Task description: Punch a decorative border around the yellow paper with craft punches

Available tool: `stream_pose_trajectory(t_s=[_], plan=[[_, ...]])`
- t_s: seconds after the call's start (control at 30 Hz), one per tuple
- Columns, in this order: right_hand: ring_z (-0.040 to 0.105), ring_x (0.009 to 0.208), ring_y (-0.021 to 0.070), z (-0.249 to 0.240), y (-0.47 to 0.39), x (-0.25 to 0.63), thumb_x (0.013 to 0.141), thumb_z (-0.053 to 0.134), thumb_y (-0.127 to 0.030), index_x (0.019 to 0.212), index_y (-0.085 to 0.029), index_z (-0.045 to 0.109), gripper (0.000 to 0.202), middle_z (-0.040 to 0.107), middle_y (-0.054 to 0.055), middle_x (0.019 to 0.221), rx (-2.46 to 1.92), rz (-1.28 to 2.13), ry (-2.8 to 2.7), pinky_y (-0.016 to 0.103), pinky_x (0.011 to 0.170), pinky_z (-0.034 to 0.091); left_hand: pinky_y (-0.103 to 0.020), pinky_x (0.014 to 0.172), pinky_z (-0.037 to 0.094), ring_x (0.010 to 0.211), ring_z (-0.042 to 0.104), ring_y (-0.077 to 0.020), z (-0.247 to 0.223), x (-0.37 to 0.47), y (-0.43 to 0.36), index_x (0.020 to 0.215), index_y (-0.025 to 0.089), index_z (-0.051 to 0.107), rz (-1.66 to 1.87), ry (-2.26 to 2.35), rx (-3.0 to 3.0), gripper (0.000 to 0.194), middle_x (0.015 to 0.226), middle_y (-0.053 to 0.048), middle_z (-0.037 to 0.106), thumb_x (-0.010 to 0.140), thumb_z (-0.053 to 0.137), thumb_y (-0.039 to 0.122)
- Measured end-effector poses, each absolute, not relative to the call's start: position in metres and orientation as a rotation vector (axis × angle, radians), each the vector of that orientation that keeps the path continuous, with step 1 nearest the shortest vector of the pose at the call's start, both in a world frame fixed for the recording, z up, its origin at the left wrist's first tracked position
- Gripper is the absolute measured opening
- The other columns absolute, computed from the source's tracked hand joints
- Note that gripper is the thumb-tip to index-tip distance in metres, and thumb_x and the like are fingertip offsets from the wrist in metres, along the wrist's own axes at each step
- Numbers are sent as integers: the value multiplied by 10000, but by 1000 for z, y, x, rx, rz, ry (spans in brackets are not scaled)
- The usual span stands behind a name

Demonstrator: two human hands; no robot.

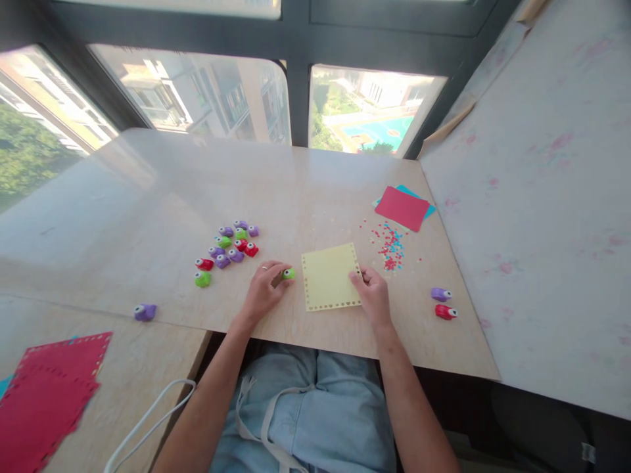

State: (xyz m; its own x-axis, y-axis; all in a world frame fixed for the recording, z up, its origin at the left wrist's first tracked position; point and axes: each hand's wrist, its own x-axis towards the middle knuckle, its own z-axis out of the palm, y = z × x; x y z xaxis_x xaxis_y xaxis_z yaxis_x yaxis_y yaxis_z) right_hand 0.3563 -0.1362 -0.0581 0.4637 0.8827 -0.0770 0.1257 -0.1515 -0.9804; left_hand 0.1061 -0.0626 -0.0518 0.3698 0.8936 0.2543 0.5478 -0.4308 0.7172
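Observation:
My left hand (pixel 265 289) is closed around a small green craft punch (pixel 288 273), just left of a pale yellow sheet of paper (pixel 329 279). Small punched holes run along the sheet's left, bottom and right edges; its top edge looks plain. Thumb and fingers of my right hand (pixel 372 292) pinch the sheet at its right edge. To the left lies a group of purple, green and red craft punches (pixel 223 261). The punch and the sheet are apart, with a narrow gap of tabletop between them.
Punched red and blue paper bits (pixel 392 248) lie scattered at right, below stacked red and blue sheets (pixel 403 208). A purple punch (pixel 440 293) and a red punch (pixel 445 312) sit near the right edge. Red punched sheets (pixel 49 387) and a white cable (pixel 158 401) are at lower left.

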Motion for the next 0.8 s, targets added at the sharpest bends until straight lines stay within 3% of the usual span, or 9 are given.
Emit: stream_pose_trajectory(t_s=[0.2, 0.8], plan=[[666, 731, 203, -57, -134, 358, 792, 626, -443, 975, -152, 681, 348, 731, 63, 842, -1548, 906, -851, 279, 626, 511, -285, 729, 535, 908, 627, -190, -54, 107, -62, 1047, 198, 666, 928, 1201, 1946, 222, 1061, -88, 645, 837, 620, 251], [654, 692, 189, -52, -135, 354, 771, 656, -441, 925, -177, 685, 307, 728, 42, 824, -1501, 957, -809, 270, 599, 495, -331, 780, 550, 917, 645, -200, -58, 110, -62, 1083, 199, 671, 928, 1128, 1985, 235, 1045, -90, 662, 852, 637, 225]])
